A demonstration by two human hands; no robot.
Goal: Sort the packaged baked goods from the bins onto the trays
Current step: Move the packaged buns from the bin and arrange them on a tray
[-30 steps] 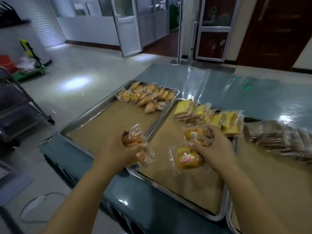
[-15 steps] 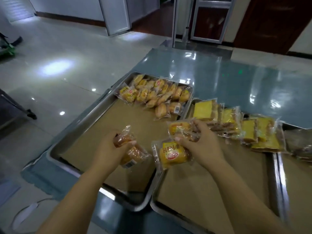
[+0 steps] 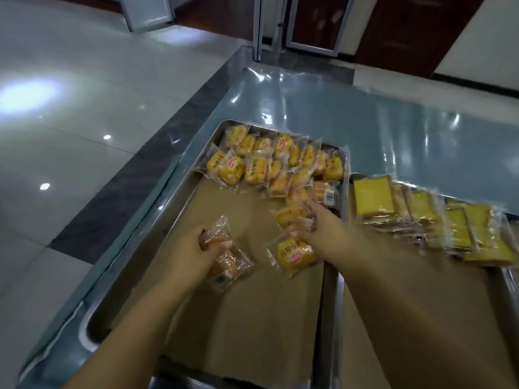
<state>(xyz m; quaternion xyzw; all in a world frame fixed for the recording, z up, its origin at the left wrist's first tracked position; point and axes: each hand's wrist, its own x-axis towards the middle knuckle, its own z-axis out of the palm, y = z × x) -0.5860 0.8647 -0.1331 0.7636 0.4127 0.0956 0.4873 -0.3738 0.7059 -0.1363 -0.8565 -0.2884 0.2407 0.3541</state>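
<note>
- Two clear-wrapped yellow cake packs with red logos are in the right hand (image 3: pixel 328 228). The lower pack (image 3: pixel 295 255) hangs under the thumb by a pinched wrapper edge, and the upper pack (image 3: pixel 290 214) is caught at the fingertips. Both are over the paper-lined steel left tray (image 3: pixel 132 276), near its right rim.
- Left hand (image 3: pixel 188 248) curls round clear-wrapped orange-brown bun packs (image 3: pixel 227 259). They stick out to the right of and below the fingers, low over the same tray. We can't tell the count.
- Risk 1: the lower pack slips. It's thin film held by an edge pinch only, with the cake hanging free. We'd expect it to land crooked or across the rim toward the steel right tray (image 3: pixel 348 197).
- Risk 2: the upper pack is just beside the heap of yellow cake packs (image 3: pixel 269 161) at the far end. Letting go there could knock the loose ones.
- Risk 3: missort. We judge the buns match neither that heap nor the yellow sliced-cake packs (image 3: pixel 421 217) next door, though blur leaves this unsure.
- Film-covered blue-grey table (image 3: pixel 379 122) looks slick, so anything that overshoots would slide.
</note>
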